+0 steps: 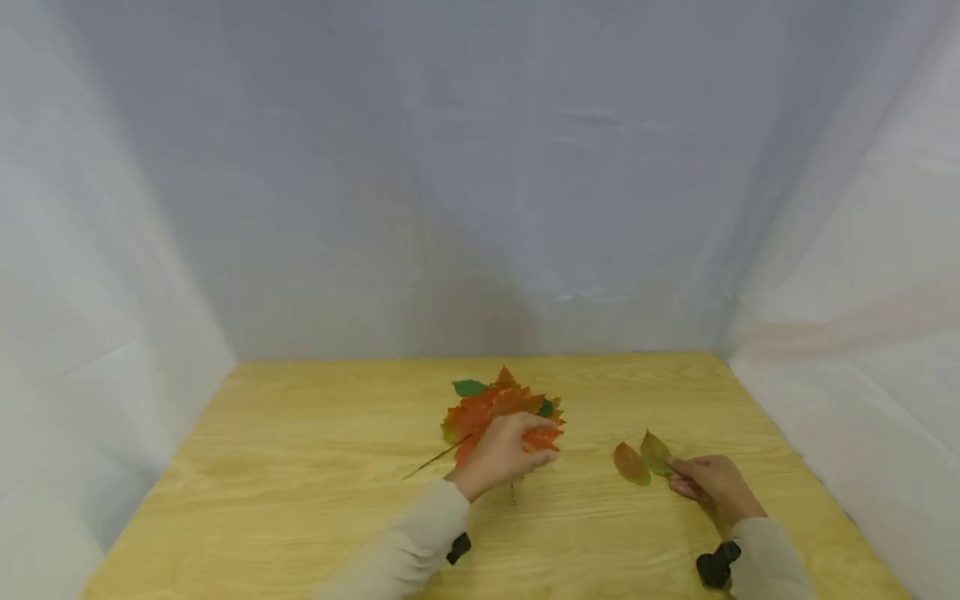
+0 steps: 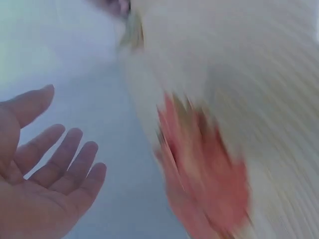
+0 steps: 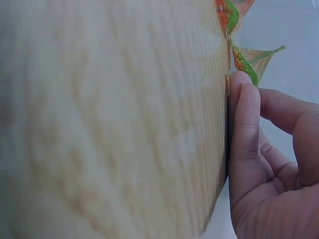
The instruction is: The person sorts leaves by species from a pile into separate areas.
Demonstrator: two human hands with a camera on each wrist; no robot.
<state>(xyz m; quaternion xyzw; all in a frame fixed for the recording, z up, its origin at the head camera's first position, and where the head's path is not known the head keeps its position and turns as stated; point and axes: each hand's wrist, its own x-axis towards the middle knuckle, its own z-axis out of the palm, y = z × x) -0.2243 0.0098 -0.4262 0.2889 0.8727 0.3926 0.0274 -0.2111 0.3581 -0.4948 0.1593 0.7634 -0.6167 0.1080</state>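
Observation:
My left hand [image 1: 501,450] hovers over a pile of red and orange leaves [image 1: 480,408], hiding part of it. In the left wrist view its fingers [image 2: 65,167] are spread and loosely bent, with nothing between them, while the blurred pile lies off to the side. My right hand [image 1: 716,483] pinches the edge of a yellow-green leaf [image 1: 656,452] between thumb and index finger, low over the table. Just left of that leaf lies an orange-brown leaf [image 1: 632,463]. The right wrist view shows the fingertips on the leaf's green-edged side [image 3: 245,64].
Both hands work over a wooden table [image 1: 300,467]. A thin dark stem [image 1: 437,458] sticks out leftward from the pile, and a green leaf [image 1: 470,387] shows at its back edge. Pale sheeting [image 1: 480,208] hangs behind the table and on both sides.

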